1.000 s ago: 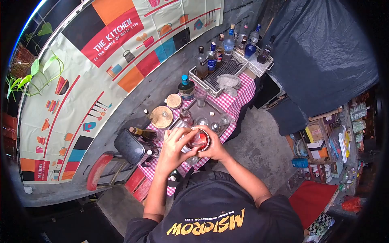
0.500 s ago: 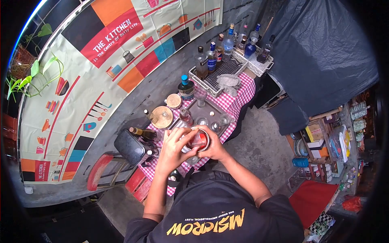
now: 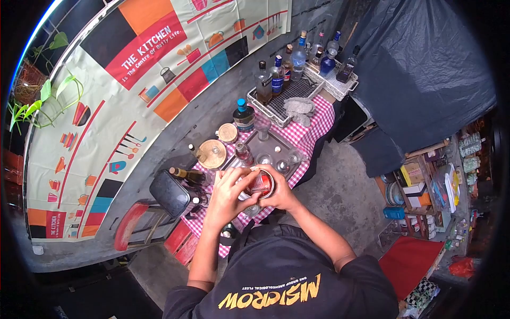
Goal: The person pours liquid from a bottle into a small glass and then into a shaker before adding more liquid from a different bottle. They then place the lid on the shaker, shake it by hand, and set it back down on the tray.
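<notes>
Both of my hands are around a small red container with a pale, round rim (image 3: 260,184), held above the checked table's near side. My left hand (image 3: 232,192) is wrapped round its left side, with the thumb along the lower edge. On the other side my right hand (image 3: 280,192) grips it, fingers partly hidden behind it. Just beyond the hands stand a clear bottle (image 3: 243,153) and a dark tray (image 3: 272,144) with glassware.
Bottles stand in a wire rack (image 3: 276,114) beside a grey cloth (image 3: 300,110). Round wooden lids (image 3: 212,153), a blue-capped bottle (image 3: 244,117) and a black container (image 3: 170,192) are on the left. A red-seated chair (image 3: 131,226) is at lower left.
</notes>
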The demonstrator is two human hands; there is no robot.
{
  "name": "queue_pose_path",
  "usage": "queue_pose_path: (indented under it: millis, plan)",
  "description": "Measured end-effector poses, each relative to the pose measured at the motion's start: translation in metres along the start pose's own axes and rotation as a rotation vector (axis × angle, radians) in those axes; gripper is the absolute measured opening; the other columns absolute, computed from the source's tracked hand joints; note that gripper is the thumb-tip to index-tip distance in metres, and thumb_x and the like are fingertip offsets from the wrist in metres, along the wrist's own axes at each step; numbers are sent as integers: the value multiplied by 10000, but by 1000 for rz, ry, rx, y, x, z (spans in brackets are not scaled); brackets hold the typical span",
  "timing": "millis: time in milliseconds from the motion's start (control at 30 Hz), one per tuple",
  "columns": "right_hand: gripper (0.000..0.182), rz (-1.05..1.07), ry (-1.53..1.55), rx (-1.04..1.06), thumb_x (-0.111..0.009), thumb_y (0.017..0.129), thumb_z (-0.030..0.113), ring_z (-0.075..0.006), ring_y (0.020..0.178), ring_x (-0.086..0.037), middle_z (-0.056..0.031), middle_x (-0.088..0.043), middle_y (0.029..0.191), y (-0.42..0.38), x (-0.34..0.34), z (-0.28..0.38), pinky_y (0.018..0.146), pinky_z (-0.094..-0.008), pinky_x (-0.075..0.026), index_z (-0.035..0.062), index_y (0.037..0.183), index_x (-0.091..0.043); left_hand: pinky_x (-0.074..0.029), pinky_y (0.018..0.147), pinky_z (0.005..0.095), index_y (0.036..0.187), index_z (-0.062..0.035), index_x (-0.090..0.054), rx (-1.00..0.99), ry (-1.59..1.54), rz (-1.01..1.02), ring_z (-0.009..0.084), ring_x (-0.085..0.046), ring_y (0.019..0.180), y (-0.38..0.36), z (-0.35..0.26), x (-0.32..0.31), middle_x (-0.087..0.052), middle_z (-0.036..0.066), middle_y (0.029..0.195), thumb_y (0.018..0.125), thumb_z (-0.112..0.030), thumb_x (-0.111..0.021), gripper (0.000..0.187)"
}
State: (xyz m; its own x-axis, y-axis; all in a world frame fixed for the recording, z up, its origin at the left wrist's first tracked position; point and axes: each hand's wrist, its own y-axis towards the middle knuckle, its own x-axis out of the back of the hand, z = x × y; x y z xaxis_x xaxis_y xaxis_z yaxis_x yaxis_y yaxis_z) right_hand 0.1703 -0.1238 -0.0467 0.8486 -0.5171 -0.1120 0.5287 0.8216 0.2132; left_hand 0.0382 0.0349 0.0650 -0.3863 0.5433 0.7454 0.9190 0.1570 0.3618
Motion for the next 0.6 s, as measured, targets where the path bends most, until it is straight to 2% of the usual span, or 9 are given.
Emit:
queue_pose_path:
  millis: [600]
  plan:
    - [901,-12,17,2,-932,652,111,-189,1320,-624,-95,-661,1387,0,0,-1,1149,-363,-500,17,1478,-585,-467,948,431,1342,-92,-773,-9,12,2,284,-684,1101,2,2,-2,-723,85,1179,736,-206,-963,646]
